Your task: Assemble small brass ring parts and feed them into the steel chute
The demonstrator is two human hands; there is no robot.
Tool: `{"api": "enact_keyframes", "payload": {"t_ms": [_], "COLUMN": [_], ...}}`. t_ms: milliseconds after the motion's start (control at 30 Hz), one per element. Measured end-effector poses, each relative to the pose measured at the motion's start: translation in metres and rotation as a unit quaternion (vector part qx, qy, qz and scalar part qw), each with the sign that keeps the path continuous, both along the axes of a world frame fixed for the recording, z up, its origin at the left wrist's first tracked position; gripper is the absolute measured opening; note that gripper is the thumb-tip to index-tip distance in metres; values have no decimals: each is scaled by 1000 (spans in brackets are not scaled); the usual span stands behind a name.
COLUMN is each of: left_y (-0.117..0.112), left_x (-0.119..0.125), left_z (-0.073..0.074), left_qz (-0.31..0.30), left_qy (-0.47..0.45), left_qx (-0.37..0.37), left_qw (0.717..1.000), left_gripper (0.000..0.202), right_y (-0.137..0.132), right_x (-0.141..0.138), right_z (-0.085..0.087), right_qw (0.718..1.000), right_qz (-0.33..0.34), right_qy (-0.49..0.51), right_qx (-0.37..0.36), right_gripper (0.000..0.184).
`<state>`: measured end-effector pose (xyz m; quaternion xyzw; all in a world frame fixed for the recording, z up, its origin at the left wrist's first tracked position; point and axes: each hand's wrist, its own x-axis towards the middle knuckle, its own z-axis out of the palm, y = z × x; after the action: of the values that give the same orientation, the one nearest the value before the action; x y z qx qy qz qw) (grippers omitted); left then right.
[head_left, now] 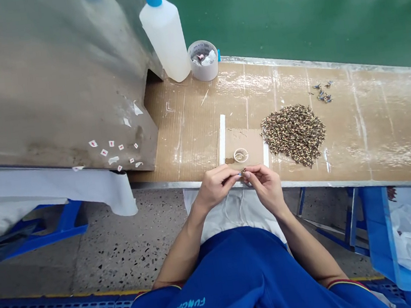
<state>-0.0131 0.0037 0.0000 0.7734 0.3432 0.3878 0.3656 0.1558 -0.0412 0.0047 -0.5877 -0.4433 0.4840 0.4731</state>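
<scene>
Both hands work just over the near edge of the cardboard-covered bench (393,131); left hand (215,185) and right hand (267,186) have fingertips pinched on a tiny brass-and-blue part (243,173); can't tell if one piece or two, fingers hide most of it. Main risk: a weak pinch; part could drop onto the lap (231,215) or speckled floor (126,243), likely hard to spot there. Next: shallow round white dish (235,156) lies just beyond the fingertips; a knuckle could nudge it. Also: pile of brass-and-brown parts (295,135) lies loose beside the right white strip (266,154); a careless right-hand sweep could scatter it, maybe into the blue-tipped parts (322,93).
</scene>
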Motion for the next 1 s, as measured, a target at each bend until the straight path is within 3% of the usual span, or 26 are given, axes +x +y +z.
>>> {"api": "enact_keyframes", "payload": {"t_ms": [667,1000], "left_y": [-1,-1], "left_x": [1,0], "left_z": [-5,-4], "left_qz": [-7,-23], "left_qy": [16,16], "left_qx": [42,15], "left_qw": [999,999], "left_gripper": [30,34], "right_y": [4,2], "right_x": [5,4], "right_z": [2,0], "right_qw": [996,997], "right_qz": [91,82], "right_qy": [-1,15], "right_qx": [16,1], "right_gripper": [25,34]}}
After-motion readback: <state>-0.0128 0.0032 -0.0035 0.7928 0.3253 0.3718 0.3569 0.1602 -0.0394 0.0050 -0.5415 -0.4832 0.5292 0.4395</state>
